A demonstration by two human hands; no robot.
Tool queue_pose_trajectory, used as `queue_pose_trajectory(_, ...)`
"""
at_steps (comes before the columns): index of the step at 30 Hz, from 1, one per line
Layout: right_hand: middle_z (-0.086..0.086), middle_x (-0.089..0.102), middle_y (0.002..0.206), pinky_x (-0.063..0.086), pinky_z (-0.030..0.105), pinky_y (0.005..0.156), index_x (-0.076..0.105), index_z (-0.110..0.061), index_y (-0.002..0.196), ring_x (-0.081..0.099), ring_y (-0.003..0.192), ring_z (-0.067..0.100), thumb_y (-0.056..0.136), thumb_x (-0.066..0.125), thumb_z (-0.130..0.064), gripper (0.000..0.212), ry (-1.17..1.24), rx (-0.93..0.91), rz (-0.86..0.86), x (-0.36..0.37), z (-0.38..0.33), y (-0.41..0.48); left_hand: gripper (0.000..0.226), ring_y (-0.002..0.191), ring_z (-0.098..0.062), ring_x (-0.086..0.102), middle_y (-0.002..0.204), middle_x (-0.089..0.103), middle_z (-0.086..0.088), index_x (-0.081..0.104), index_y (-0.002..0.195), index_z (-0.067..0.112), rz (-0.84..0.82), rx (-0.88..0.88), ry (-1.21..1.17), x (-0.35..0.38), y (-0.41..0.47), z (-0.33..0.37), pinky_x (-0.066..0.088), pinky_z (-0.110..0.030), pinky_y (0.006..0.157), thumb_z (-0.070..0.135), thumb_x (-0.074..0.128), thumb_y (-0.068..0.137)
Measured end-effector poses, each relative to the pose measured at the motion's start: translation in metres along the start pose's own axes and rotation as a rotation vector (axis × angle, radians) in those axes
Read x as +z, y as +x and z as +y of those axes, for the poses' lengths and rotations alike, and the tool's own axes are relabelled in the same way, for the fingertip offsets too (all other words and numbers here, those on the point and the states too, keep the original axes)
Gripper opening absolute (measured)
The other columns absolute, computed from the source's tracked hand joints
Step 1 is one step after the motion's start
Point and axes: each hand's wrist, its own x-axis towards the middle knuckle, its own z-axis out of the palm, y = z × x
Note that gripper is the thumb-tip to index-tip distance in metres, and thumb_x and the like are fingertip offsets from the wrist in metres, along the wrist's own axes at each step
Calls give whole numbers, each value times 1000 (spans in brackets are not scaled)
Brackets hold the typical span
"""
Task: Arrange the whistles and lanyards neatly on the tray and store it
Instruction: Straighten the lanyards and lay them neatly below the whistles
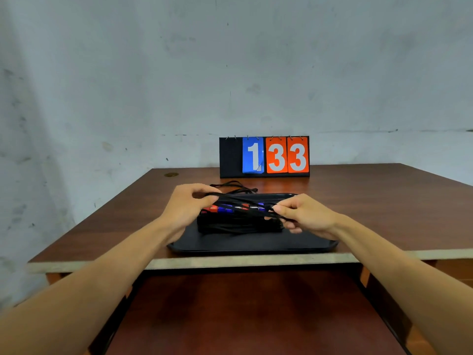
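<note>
Take the tray (245, 243) as your landmark: it is plain matt black, with no pattern. On it you have a black bundle of lanyards (240, 224), and black cords (245, 202) stretch above it. Just behind that bundle, the whistles (225, 208) show red, blue and white patches. Behind the tray stands a scoreboard (264, 157): black backing, one blue card with a white 1, two orange-red cards with white 3s. Under the tray, the table (384, 201) is reddish-brown wood grain with a pale beige edge. Beyond, the wall (230, 73) is grey-white, mottled with darker smudges.
</note>
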Motion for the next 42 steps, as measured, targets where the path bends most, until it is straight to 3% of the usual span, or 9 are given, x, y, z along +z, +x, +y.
queue_pose_trajectory(2, -5, 48, 51, 33, 23, 52, 62, -9, 66, 40, 45, 6, 98, 49, -17, 36, 69, 2, 41, -2, 3, 0, 18, 97, -20, 68, 97, 73, -5, 76, 89, 15, 20, -98, -208, -2, -4, -2, 54, -32, 90, 0, 68, 83)
queue_pose_trajectory(7, 6, 64, 70, 39, 19, 47, 69, -5, 102, 48, 52, 8, 93, 57, -11, 16, 172, 8, 171, -6, 15, 2, 17, 77, -20, 72, 86, 74, -13, 74, 85, 14, 33, -60, -24, -6, -7, -13, 59, -26, 78, -1, 71, 80)
queue_pose_trajectory(12, 13, 67, 76, 52, 21, 54, 65, -3, 87, 61, 57, 13, 84, 67, -7, 6, 271, 16, 302, -4, 13, 3, 13, 58, -11, 66, 71, 69, 1, 72, 88, 16, -28, 90, 353, -6, -7, -17, 51, -8, 60, 4, 69, 84)
queue_pose_trajectory(17, 10, 69, 74, 57, 21, 62, 72, -4, 83, 66, 63, 14, 79, 70, -2, 4, 336, 35, 328, -1, 18, 2, 19, 70, -10, 62, 81, 57, 6, 71, 106, 8, -119, 179, 594, -10, -11, -21, 54, -21, 72, 10, 60, 91)
queue_pose_trajectory(22, 13, 73, 76, 56, 23, 67, 75, -3, 87, 68, 66, 18, 80, 71, -2, 8, 98, 55, 265, 2, 27, 0, 21, 84, -5, 55, 88, 57, 9, 73, 105, 17, -209, 212, 638, -18, -16, -35, 38, -7, 72, 9, 57, 92)
queue_pose_trajectory(28, 3, 72, 72, 52, 14, 58, 71, -11, 81, 64, 54, 3, 80, 72, -8, 3, -347, 18, 208, 8, 29, 11, 18, 73, 0, 64, 75, 70, 10, 70, 81, 32, -210, 81, 525, -21, -13, -45, 43, -10, 70, 15, 76, 78)
queue_pose_trajectory(32, -9, 65, 72, 45, 11, 62, 66, -22, 74, 59, 65, 2, 78, 76, -21, 11, -587, -37, 262, 10, 32, 17, 15, 77, -2, 64, 80, 71, 12, 71, 75, 32, -174, 52, 575, -21, -9, -47, 42, -6, 64, 20, 79, 75)
queue_pose_trajectory(39, -14, 64, 75, 53, 26, 72, 71, -24, 77, 59, 72, 4, 84, 68, -32, 11, -731, -28, 281, 7, 33, 21, 12, 70, -4, 62, 75, 69, 10, 74, 76, 29, -138, 44, 545, -25, -5, -47, 43, -7, 60, 21, 82, 71)
queue_pose_trajectory(42, -15, 61, 75, 45, 21, 68, 72, -23, 78, 57, 72, 3, 86, 65, -32, 15, -730, -37, 338, 3, 30, 26, 8, 67, -1, 64, 71, 73, 5, 76, 72, 26, -127, -17, 339, -32, -2, -44, 46, -14, 65, 23, 83, 70)
